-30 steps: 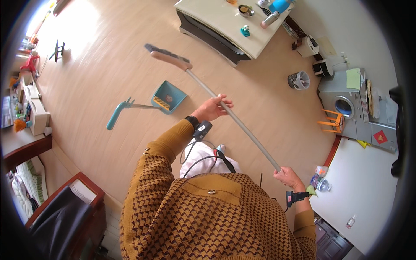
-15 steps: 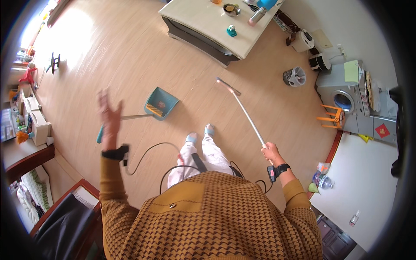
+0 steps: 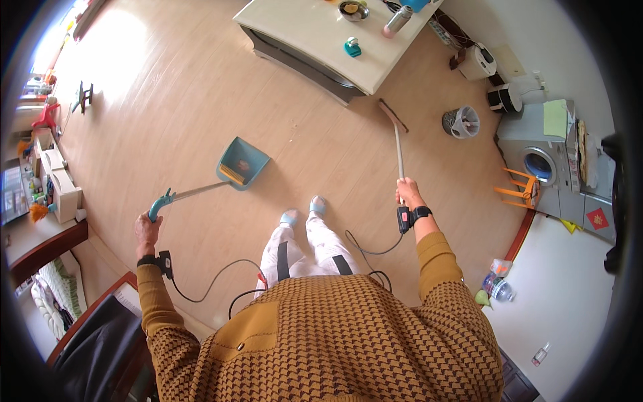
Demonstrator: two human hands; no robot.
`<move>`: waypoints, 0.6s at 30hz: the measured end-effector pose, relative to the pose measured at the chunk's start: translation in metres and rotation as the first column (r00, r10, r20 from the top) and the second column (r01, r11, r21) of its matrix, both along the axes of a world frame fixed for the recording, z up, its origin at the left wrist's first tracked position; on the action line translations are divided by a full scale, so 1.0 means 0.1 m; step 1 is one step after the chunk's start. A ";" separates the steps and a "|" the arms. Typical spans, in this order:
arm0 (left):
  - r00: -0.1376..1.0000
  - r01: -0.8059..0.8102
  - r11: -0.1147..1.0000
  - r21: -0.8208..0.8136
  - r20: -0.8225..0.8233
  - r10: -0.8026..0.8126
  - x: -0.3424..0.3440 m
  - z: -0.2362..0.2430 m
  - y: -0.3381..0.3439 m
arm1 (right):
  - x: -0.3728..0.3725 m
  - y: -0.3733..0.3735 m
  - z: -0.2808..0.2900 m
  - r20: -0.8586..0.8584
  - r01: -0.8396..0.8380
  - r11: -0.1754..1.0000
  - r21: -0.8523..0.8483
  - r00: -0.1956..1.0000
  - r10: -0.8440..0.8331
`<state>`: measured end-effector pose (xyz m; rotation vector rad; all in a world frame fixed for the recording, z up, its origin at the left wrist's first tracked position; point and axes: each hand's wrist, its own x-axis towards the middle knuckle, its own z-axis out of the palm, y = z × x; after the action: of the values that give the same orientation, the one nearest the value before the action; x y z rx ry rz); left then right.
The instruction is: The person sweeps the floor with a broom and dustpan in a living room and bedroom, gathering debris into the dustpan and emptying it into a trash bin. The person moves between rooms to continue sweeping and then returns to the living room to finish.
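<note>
My left hand (image 3: 147,231) is closed around the curved end of the blue handle of a dustpan (image 3: 256,163), at the left. The dustpan rests on the floor in front of my feet, its grey shaft slanting up from my hand. Yellow comb-like teeth and a small pale patch show inside its pan. My right hand (image 3: 410,193) grips the pale pole of a broom (image 3: 400,154) with a narrow bar-shaped head. That head is on the floor just short of the cream table, well to the right of the dustpan.
A cream table (image 3: 305,23) holds a thermos, a bowl and a small teal item. To the right are a waste bin (image 3: 450,124), an orange stool (image 3: 522,189) and a washing machine (image 3: 539,164). Cables (image 3: 218,285) run from my wrist straps. Tiny bits (image 3: 293,126) lie on the floor.
My left hand, open and raised before, has come down and left and closed on the dustpan's handle. My right hand has moved forward, carrying the broom's head to the right.
</note>
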<state>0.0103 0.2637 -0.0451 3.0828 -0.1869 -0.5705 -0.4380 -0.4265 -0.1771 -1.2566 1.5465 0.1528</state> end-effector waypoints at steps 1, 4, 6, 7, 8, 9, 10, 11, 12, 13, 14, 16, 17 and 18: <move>1.000 -0.006 1.000 -0.020 -0.030 0.006 0.03 0.00 -0.04 | 0.08 -0.05 -0.09 -0.079 0.004 1.000 0.028 0.997 -0.002; 0.997 -0.039 0.996 -0.083 -0.072 0.033 0.08 0.00 -0.08 | 0.16 -0.01 -0.22 -0.134 0.060 0.987 0.149 0.990 -0.040; 0.998 -0.047 0.995 -0.084 -0.045 0.044 0.13 -0.02 -0.05 | 0.16 0.21 -0.20 -0.241 -0.139 0.989 0.049 0.959 0.147; 0.997 -0.072 0.995 -0.072 -0.047 0.069 0.14 -0.04 -0.04 | 0.10 0.33 -0.11 -0.287 -0.440 0.898 0.013 0.858 0.425; 0.998 -0.051 0.993 -0.104 -0.040 0.047 0.16 -0.06 -0.02 | 0.03 0.45 0.02 -0.233 -0.476 0.879 -0.030 0.858 0.457; 0.998 -0.053 0.993 -0.109 -0.040 0.048 0.18 -0.06 0.00 | -0.05 0.53 0.17 -0.195 -0.503 0.864 0.009 0.847 0.495; 0.995 -0.082 0.992 -0.094 -0.064 0.076 0.23 -0.05 0.01 | -0.09 0.61 0.31 -0.157 -0.550 0.835 0.031 0.822 0.547; 0.992 -0.105 0.988 -0.114 -0.077 0.097 0.28 -0.04 0.01 | -0.10 0.69 0.42 -0.164 -0.542 0.836 0.081 0.821 0.548; 0.996 -0.065 0.988 -0.140 -0.066 0.056 0.34 -0.02 0.01 | -0.08 0.75 0.52 -0.175 -0.555 0.824 0.112 0.805 0.566; 0.996 -0.061 0.987 -0.150 -0.075 0.050 0.39 -0.01 0.00 | -0.05 0.82 0.61 -0.183 -0.570 0.809 0.144 0.788 0.588; 0.996 -0.059 0.981 -0.185 -0.080 0.045 0.43 0.00 -0.01 | -0.02 0.86 0.69 -0.129 -0.571 0.814 0.110 0.803 0.581; 0.992 -0.079 0.976 -0.204 -0.110 0.057 0.45 0.01 0.00 | 0.01 0.92 0.84 -0.085 -0.581 0.810 0.078 0.806 0.586; 0.986 -0.110 0.961 -0.254 -0.151 0.073 0.46 0.01 0.01 | -0.02 0.92 0.93 -0.001 -0.436 0.885 0.160 0.897 0.442; 0.990 -0.094 0.967 -0.238 -0.127 0.065 0.46 0.02 0.02 | -0.02 0.95 0.96 -0.015 -0.405 0.904 0.136 0.912 0.410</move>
<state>0.0568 0.2659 -0.0429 2.7960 -0.1209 -0.6685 -0.4401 -0.3319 -0.0811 -1.4660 1.2672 0.5465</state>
